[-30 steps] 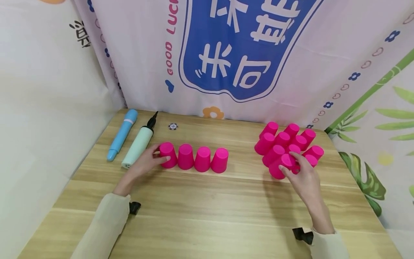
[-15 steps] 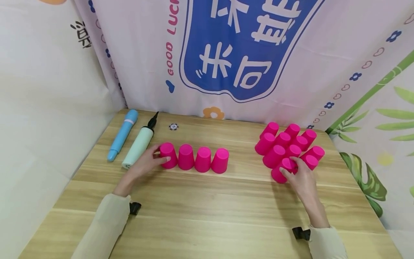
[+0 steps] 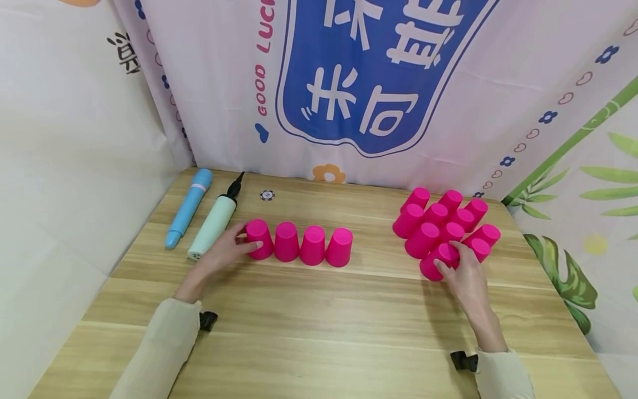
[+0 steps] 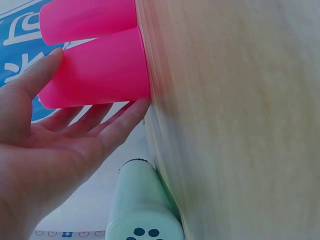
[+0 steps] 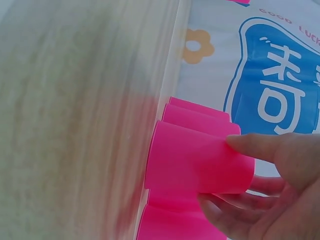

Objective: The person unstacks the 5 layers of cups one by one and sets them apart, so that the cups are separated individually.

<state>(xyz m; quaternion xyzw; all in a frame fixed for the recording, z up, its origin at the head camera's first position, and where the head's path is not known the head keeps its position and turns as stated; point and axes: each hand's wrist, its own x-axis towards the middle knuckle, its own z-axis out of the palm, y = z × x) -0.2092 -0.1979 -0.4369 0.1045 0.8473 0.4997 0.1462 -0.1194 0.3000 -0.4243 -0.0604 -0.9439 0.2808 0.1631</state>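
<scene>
Pale wood-grain surface (image 3: 319,310), backed by a white fabric banner with a blue shield and white characters (image 3: 369,72); only the head view takes in the whole layout. Far right: a tight cluster of upside-down bright pink plastic cups (image 3: 448,221), touching one another. Centre-left: a straight row of four upside-down pink cups (image 3: 299,243), side by side, well apart from the cluster. Left of the row lie a mint-green hand pump with a black nozzle (image 3: 213,226) and, beside it, a light blue plastic cylinder (image 3: 188,208); a small round black-and-white token (image 3: 267,195) sits near the back edge. Right hand (image 3: 463,274) grips the nearest cup of the cluster (image 3: 438,260); the right wrist view shows what the head view hides, thumb on one side of that cup (image 5: 200,160) and fingers curled under the other, cup base-rim on the surface. Left hand (image 3: 224,250) rests against the leftmost cup of the row (image 3: 259,238); the left wrist view shows fingers straight and relaxed along its wall (image 4: 100,72), thumb on top, not clasped, with the pump's end just below.
</scene>
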